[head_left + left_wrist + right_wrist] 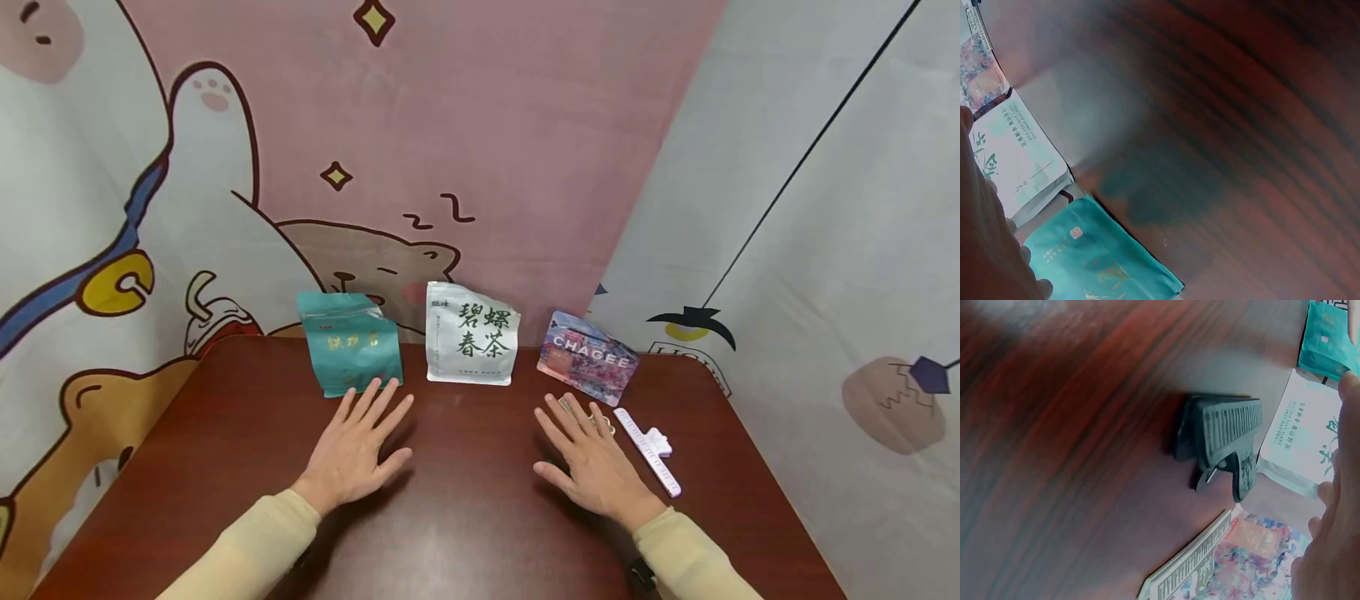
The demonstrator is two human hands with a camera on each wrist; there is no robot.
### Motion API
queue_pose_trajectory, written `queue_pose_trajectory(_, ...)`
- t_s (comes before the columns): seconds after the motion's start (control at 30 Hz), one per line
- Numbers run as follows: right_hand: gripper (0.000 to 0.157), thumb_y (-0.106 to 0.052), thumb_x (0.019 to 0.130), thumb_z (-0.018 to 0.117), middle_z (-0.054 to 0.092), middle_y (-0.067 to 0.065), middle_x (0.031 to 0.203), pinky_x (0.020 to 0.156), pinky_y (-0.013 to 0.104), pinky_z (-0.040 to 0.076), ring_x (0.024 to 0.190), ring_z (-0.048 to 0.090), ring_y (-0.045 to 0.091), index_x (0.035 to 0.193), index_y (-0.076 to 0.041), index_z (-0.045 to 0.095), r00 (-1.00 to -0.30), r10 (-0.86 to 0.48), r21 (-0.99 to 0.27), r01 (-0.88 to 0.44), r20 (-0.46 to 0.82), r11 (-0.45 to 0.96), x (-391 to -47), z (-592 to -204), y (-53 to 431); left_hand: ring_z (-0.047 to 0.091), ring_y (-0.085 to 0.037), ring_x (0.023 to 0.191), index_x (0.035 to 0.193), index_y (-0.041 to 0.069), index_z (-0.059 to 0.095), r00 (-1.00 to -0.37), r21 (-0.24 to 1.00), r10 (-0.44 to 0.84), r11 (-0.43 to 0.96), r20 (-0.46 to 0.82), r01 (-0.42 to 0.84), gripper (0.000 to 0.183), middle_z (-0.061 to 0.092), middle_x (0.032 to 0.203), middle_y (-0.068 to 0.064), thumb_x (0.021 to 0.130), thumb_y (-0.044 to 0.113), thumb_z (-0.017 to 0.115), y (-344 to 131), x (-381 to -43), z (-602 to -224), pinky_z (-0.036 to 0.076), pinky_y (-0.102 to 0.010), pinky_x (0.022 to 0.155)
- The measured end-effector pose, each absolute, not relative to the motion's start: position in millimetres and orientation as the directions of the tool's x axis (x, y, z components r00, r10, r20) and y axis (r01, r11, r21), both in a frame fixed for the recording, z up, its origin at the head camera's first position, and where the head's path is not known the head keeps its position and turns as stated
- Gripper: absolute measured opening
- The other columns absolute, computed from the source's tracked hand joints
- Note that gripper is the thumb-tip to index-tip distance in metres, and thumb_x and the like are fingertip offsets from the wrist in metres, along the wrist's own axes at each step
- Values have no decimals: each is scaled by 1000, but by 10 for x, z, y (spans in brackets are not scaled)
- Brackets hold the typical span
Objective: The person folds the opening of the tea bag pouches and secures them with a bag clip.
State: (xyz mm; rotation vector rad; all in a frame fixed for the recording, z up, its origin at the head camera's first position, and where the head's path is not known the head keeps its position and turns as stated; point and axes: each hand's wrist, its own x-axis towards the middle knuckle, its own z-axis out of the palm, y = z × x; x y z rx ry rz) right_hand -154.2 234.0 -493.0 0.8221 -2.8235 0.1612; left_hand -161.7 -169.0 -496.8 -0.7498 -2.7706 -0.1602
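My left hand has its fingers spread over the table, fingertips at the lower edge of a teal tea bag; whether they touch it I cannot tell. The right hand is likewise spread, palm down. Partly covered by its fingers is a beige sealing clip, in front of a pink-and-blue CHAGEE bag. A dark green-grey clip shows in the right wrist view but is hidden in the head view. To the right of that hand lies a pale lilac clip. Neither hand holds anything.
Between the other two bags stands a white tea bag with large dark characters. All three bags line the back of the brown table. Behind them hangs a cloth with cartoon animals, and its folds also border the table's sides.
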Motion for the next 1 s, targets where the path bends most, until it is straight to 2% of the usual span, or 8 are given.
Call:
queue_pose_trajectory(0.2, 79, -62, 99, 56, 29, 9, 169, 120, 65, 16, 156, 21, 38, 162, -18, 37, -823, -524, -47, -545, 218, 837, -1556, -4929, 2274, 21, -35, 157, 163, 22, 35, -826, 31, 483, 858, 291, 513, 74, 24, 171, -9, 100, 57, 55, -1711, -1611, -4928, 13, -56, 124)
queue_pose_trajectory(0.37, 77, -58, 99, 59, 32, 10, 168, 120, 65, 18, 157, 21, 38, 160, -14, 40, -817, -535, -100, -563, 216, 820, -1546, -4918, 2199, 21, -35, 157, 163, 22, 35, -821, 4, 492, 857, 290, 515, 74, 23, 171, -10, 101, 57, 55, -1734, -1596, -4860, 13, -55, 125)
queue_pose_trajectory(0.63, 73, -51, 101, 61, 39, 12, 164, 117, 64, 26, 153, 31, 39, 158, -10, 42, -796, -551, -156, -595, 248, 789, -1557, -4920, 2087, 24, -34, 157, 160, 15, 41, -831, -28, 487, 866, 267, 499, 72, 29, 169, -12, 102, 56, 53, -1826, -1590, -4695, 15, -54, 125)
queue_pose_trajectory(0.87, 70, -41, 102, 63, 41, 16, 161, 118, 61, 28, 150, 35, 42, 158, -5, 41, -800, -540, -327, -600, 261, 730, -1566, -4880, 1942, 35, -37, 151, 152, 6, 50, -807, -20, 500, 853, 314, 521, 65, 41, 162, -17, 102, 47, 57, -1843, -1664, -4555, 21, -55, 124)
queue_pose_trajectory(1.0, 69, -40, 103, 62, 40, 18, 162, 117, 58, 32, 150, 36, 41, 158, -5, 41, -809, -533, -372, -588, 249, 718, -1588, -4866, 1850, 47, -38, 143, 143, 0, 58, -770, -33, 515, 838, 376, 544, 59, 53, 152, -19, 98, 39, 64, -1855, -1725, -4492, 27, -56, 121)
